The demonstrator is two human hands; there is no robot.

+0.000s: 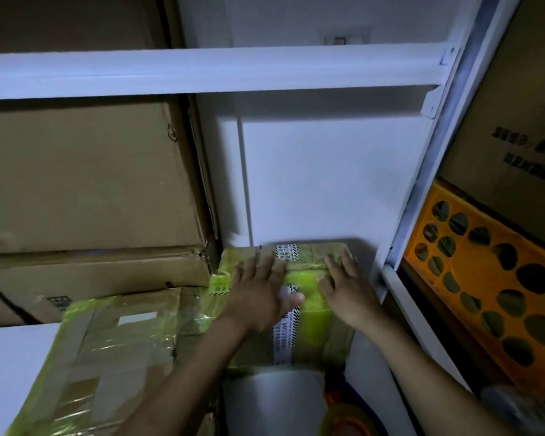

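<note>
White shelving (202, 70) frames a yellow-green parcel (313, 313) crossed by printed tape (282, 338).

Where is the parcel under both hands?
Head view, lower centre: the parcel lies under left hand and right hand, between a second parcel and the shelf post.

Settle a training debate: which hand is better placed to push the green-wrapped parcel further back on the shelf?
Probably the left hand: it lies flat near the middle of the parcel. The right hand rests by its right edge, so pushing there might skew it.
</note>
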